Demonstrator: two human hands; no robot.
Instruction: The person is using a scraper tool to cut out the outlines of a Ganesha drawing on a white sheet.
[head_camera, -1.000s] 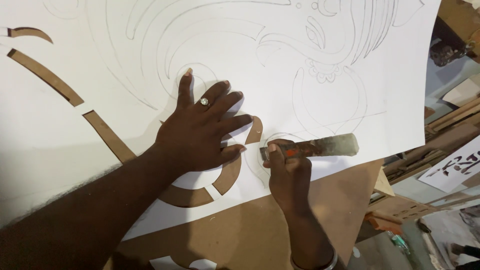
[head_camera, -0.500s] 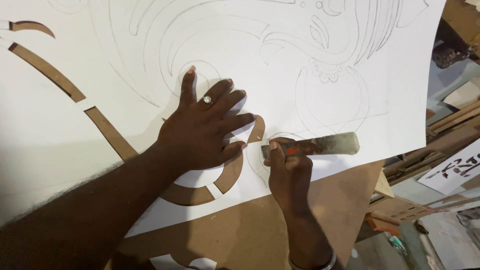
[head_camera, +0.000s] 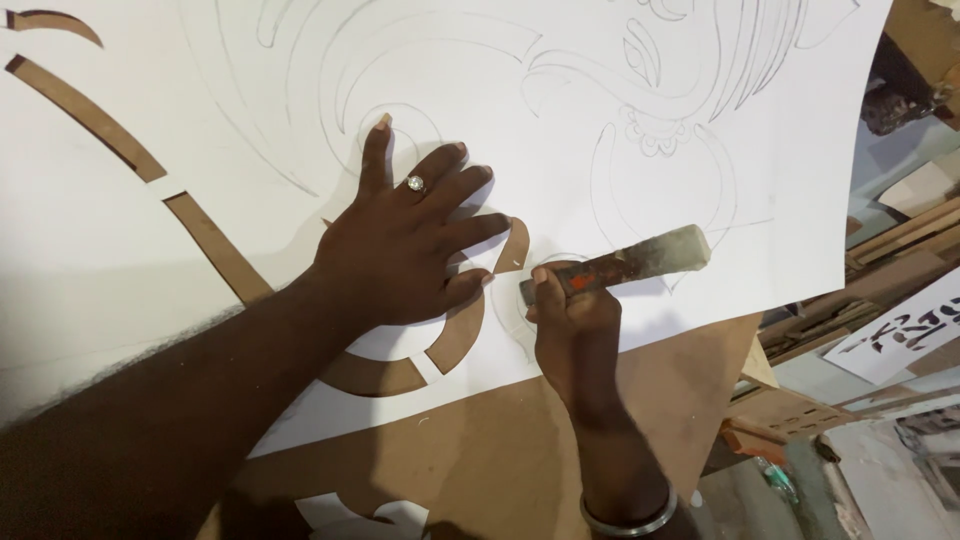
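- Far left, curved strips (head_camera: 90, 118) are cut out of the white sheet (head_camera: 120, 240); brown board shows through them as long, slightly bent bands with clean edges.
- The white sheet is large, smooth and matte, covering most of the scene, and its near edge runs diagonally from lower left to upper right.
- Thin pencil lines (head_camera: 460, 70) sweep across the far part of the sheet in arcs, loops and scalloped shapes, including an eye-like form at upper right.
- The left hand (head_camera: 405, 245) lies flat on the sheet with fingers spread wide, palm down, holding nothing; a ring (head_camera: 414, 183) with a pale stone sits on 1 finger.
- Just beside its fingertips, curved cutouts (head_camera: 455, 340) form a ring-like brown arc broken by narrow white bridges.
- The brown board (head_camera: 480, 460) under the sheet looks flat and fibrous, like hardboard, and is bare in the near middle.
- The right hand (head_camera: 572, 325) is curled tightly round a cutting tool (head_camera: 625, 265), right of the left hand and close to it.
- The tool is a stubby bar with a worn grey end pointing right and red-orange patches near the grip; its working tip is hidden by the fingers, at the sheet just right of the arc cutouts.
- A plain metal bangle (head_camera: 630, 515) circles the right wrist.
- Far right, off the board, lie stacked wooden strips (head_camera: 900, 240) and a white stencil sheet (head_camera: 905, 335) with dark cut shapes.
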